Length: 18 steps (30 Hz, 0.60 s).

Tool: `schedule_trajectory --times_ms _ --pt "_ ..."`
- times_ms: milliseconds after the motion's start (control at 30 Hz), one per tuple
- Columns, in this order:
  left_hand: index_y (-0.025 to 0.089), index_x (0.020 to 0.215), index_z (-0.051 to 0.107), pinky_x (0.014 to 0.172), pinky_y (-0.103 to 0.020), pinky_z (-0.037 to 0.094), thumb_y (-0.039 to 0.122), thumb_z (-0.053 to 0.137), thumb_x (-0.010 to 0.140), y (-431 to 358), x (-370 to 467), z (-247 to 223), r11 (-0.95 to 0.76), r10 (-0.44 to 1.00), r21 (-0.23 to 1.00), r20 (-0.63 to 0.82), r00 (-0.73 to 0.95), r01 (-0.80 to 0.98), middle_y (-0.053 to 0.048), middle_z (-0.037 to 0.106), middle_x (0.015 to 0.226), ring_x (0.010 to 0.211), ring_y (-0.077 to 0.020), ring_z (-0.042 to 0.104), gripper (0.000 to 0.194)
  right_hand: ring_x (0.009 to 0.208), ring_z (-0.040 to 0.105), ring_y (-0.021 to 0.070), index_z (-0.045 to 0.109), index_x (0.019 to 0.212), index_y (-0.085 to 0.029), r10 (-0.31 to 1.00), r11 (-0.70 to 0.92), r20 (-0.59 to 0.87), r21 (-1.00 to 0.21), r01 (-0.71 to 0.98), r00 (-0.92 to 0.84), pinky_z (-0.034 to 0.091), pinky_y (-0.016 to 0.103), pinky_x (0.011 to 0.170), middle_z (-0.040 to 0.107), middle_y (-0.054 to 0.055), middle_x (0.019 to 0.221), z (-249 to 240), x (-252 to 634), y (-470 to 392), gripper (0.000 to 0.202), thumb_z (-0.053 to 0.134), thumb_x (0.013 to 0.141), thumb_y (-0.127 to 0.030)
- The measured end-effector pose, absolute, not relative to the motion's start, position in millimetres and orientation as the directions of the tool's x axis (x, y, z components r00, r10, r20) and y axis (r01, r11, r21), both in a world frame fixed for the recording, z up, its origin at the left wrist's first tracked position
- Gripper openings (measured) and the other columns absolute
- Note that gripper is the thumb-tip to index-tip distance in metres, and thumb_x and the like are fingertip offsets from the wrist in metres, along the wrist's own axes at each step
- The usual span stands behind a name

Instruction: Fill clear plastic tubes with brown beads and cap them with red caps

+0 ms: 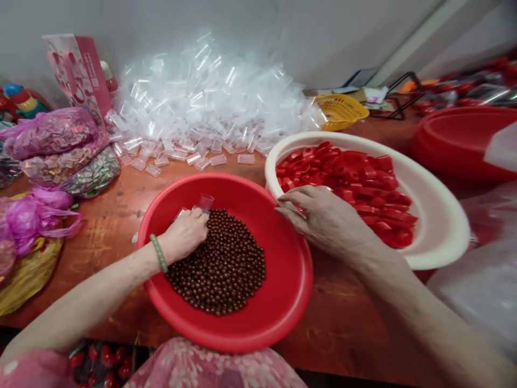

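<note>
My left hand [184, 235], a green bead bracelet on its wrist, is inside the red basin [283, 291] and holds small clear plastic tubes [205, 202] over a heap of brown balls [222, 267]. My right hand [323, 218] rests between the red basin's right rim and the white basin [440, 226], fingers bent and pointing left. Whether anything is between those fingers I cannot see. The white basin is full of red caps [355, 180].
A large pile of clear plastic tubes [202, 102] lies at the back of the wooden table [109, 215]. Pink bags of wrapped sweets [56, 145] sit at the left, a yellow basket [341, 110] and another red basin [456, 143] at the back right.
</note>
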<state>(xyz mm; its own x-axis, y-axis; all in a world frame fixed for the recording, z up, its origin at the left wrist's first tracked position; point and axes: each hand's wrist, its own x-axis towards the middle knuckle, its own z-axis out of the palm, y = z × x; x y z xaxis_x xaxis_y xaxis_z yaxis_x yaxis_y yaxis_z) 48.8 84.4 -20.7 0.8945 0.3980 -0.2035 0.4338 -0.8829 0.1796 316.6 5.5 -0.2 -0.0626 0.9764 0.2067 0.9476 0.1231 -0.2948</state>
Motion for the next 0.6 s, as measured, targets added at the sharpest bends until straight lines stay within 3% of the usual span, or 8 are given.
schedule_trajectory --times_ms 100,200,367,500,600 --pt "0.010 0.077 0.065 0.079 -0.040 0.042 0.007 0.042 0.089 83.3 58.9 -34.1 -0.924 0.292 0.167 -0.270 0.918 0.343 -0.018 0.062 0.094 0.098 -0.0292 0.053 0.027 0.086 0.057 0.0284 0.065 0.090 -0.019 0.974 0.144 0.209 -0.291 0.946 -0.084 0.045 0.044 0.084 0.065 0.014 0.092 -2.5 317.5 4.1 0.026 0.044 0.092 -0.034" --pt "0.012 0.080 0.065 0.073 -0.034 0.044 0.006 0.043 0.089 77.0 62.1 -36.8 -0.951 0.160 0.207 -0.304 0.939 0.229 -0.015 0.064 0.094 0.091 -0.0244 0.056 0.025 0.085 0.058 0.0269 0.064 0.089 -0.019 0.973 0.145 0.212 -0.280 0.949 -0.086 0.047 0.041 0.082 0.064 0.013 0.091 2.3 318.7 1.1 0.026 0.043 0.092 -0.033" --pt "0.015 0.093 0.064 0.082 -0.031 0.047 0.008 0.054 0.081 62.1 53.3 -25.3 -0.946 -0.059 0.323 -0.275 0.960 0.035 -0.008 0.067 0.100 0.094 -0.0218 0.059 0.017 0.088 0.060 0.0267 0.065 0.087 -0.018 0.973 0.010 0.222 -0.317 0.948 0.063 0.047 0.041 0.083 0.066 0.012 0.090 10.8 341.6 -1.6 0.025 0.047 0.088 -0.034" --pt "0.014 0.104 0.064 0.094 -0.027 0.045 -0.002 0.058 0.072 58.5 46.3 -21.4 -0.760 -0.069 0.642 -0.230 0.971 0.098 -0.008 0.068 0.107 0.103 -0.0204 0.061 0.036 0.089 0.064 0.0264 0.067 0.093 -0.017 0.932 -0.159 0.251 -0.371 0.915 0.263 0.048 0.042 0.084 0.070 0.012 0.093 9.7 382.4 -1.4 0.025 0.049 0.086 -0.032" --pt "0.015 0.109 0.065 0.093 -0.028 0.047 0.008 0.070 0.074 60.7 45.2 -15.0 -0.529 0.022 0.826 -0.216 0.976 0.195 -0.008 0.069 0.108 0.102 -0.0199 0.063 0.036 0.080 0.066 0.0246 0.068 0.093 -0.017 0.927 -0.190 0.232 -0.384 0.904 0.293 0.050 0.039 0.077 0.072 0.011 0.089 8.4 402.8 -2.0 0.024 0.051 0.085 -0.031"
